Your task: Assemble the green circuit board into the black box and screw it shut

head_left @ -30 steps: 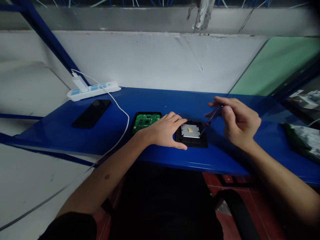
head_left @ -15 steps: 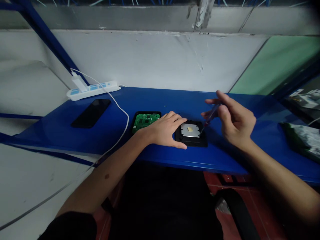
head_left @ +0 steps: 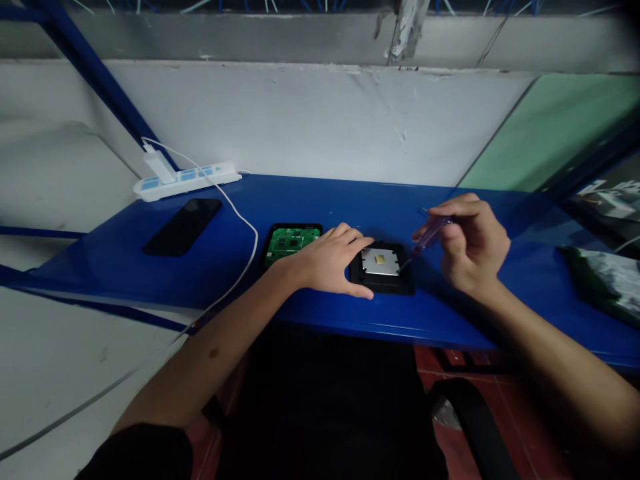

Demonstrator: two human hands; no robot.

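Note:
A black plastic cover [head_left: 385, 285] lies on the blue table, with a silver metal plate [head_left: 373, 265] fixed in it and a small tan pad [head_left: 381, 259] on the plate. My left hand [head_left: 327, 261] rests flat at the cover's left end, fingers stretched, thumb and index finger apart along its edges. In my right hand [head_left: 473, 243] is a screwdriver [head_left: 431, 233] with a clear purplish handle, closed between thumb and fingers. Its tilted shaft reaches the plate's lower right corner; whether a screw sits under the tip is too small to tell. Partly behind my left hand lies a green circuit board [head_left: 290, 241] in a black housing.
A black phone [head_left: 183, 227] lies at the left of the table [head_left: 300, 197]. Behind it are a white power strip [head_left: 187, 180] with a charger [head_left: 159, 165] and a white cable [head_left: 245, 220] running forward. At the right edge lies a silver and green bag [head_left: 607, 277].
My right hand has rolled round the screwdriver handle, its raised index finger now curled down onto it. My left hand and the cover have stayed put.

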